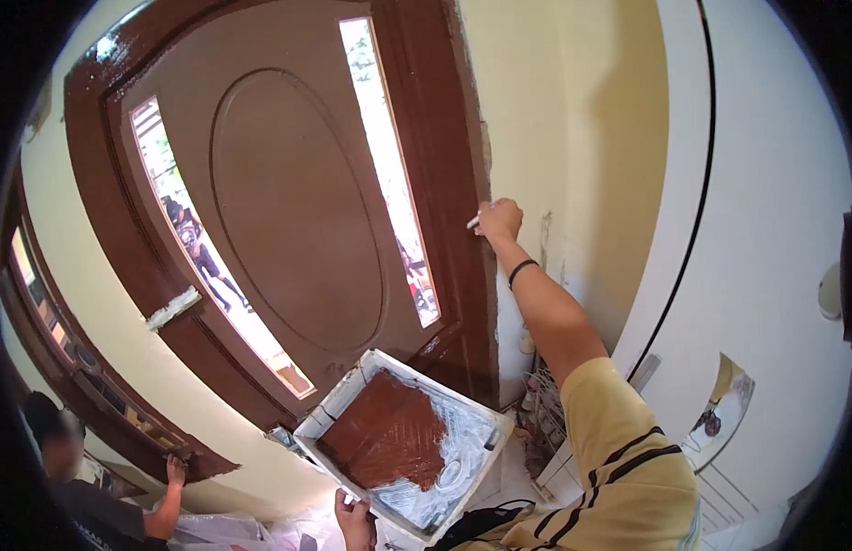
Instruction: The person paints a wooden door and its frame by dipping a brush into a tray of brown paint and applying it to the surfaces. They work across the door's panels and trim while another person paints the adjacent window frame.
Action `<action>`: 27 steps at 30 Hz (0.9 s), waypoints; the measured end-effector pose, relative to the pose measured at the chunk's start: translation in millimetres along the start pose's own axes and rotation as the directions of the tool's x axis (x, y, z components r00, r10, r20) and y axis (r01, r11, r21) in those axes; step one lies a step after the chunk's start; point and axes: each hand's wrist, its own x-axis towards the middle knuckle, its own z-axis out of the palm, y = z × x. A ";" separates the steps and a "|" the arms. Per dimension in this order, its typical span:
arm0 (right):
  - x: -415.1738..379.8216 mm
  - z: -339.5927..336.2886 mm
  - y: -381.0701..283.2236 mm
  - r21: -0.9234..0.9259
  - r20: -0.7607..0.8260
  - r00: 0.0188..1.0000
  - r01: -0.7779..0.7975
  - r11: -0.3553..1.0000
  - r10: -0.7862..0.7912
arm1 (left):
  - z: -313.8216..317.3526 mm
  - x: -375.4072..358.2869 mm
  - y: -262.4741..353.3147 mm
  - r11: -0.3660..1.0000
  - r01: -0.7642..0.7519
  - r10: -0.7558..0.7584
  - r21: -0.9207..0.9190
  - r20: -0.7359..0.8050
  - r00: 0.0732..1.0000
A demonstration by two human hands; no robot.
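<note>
My right hand (501,220) is raised at the right edge of the brown door frame (458,184), beside the yellow wall. Its fingers are closed on a slim white handle (474,222); the tool's working end cannot be made out. Low in the view, my left hand (355,522) grips the near rim of a white paint tray (501,430). Reddish-brown paint (380,432) covers much of the tray's inside, with whitish smears on the rest. The tray is tilted in front of the brown door (297,211), which has an oval molding and two narrow glass panes.
A co-worker (86,477) at the lower left has a hand on another brown frame (192,464). A white-covered piece (173,309) sticks out on the door's left side. Cluttered items (541,404) lie by the right wall's foot. A white panel (766,230) stands at right.
</note>
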 end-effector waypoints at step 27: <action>52.7 -50.0 9.9 0.286 -0.182 0.979 -0.040 0.957 0.095 | 31.9 -36.8 -21.0 0.988 -0.036 0.065 0.150 -0.189 0.980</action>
